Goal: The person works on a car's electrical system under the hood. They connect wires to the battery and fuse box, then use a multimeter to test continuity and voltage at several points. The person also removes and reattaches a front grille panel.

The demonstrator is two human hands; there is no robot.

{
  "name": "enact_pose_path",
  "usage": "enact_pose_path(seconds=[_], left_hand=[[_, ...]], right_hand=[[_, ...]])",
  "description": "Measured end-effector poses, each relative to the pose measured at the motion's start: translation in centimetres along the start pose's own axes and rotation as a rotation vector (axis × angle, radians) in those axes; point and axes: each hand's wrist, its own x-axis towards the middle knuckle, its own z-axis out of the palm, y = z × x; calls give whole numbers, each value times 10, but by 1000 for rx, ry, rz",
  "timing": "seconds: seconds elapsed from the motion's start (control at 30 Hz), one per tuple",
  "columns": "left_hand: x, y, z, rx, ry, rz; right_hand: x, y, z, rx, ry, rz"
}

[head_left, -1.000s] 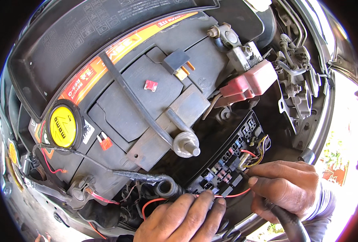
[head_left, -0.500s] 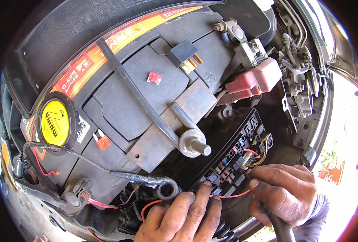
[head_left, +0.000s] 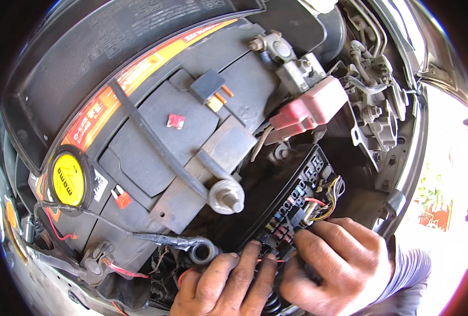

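Left hand (head_left: 224, 287): cut off by the lower edge. Right hand (head_left: 342, 263): partly blurred; I cannot tell whether it holds anything.

I'm at a vehicle's engine bay (head_left: 363, 190): fuse box (head_left: 288, 206) by my right hand (head_left: 339, 266), battery (head_left: 144, 158) beyond my left hand (head_left: 223, 287), sunlit greenery (head_left: 435, 187) off to my right.

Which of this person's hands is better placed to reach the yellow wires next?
Probably the right hand: it is just below the yellow wires in the picture, while the left hand lies farther off, toward the lower end of the fuse box.
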Motion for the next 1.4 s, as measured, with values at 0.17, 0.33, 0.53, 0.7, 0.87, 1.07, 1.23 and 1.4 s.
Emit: enact_pose_path(seconds=[0.17,0.33,0.53,0.7,0.87,1.07,1.23,1.4], left_hand=[[2,1,3,34,18,23],[7,4,7,80,42,-12],[9,6,13,147,81,0],[9,6,6,106,40,-41],[10,2,-6,103,-118,-17],[19,4,-2,124,74,-15],[15,10,6,-67,12,-197],[5,10,5,38,73,-92]], right_hand=[[-9,2,16,-76,72,25],[-9,-4,19,-27,85,67],[-3,-9,2,84,-6,148],[0,-13,-1,60,-31,119],[1,-11,3,40,-37,108],[7,-6,2,202,-52,218],[3,10,-11,266,-85,287],[6,4,-13,281,-89,272]])
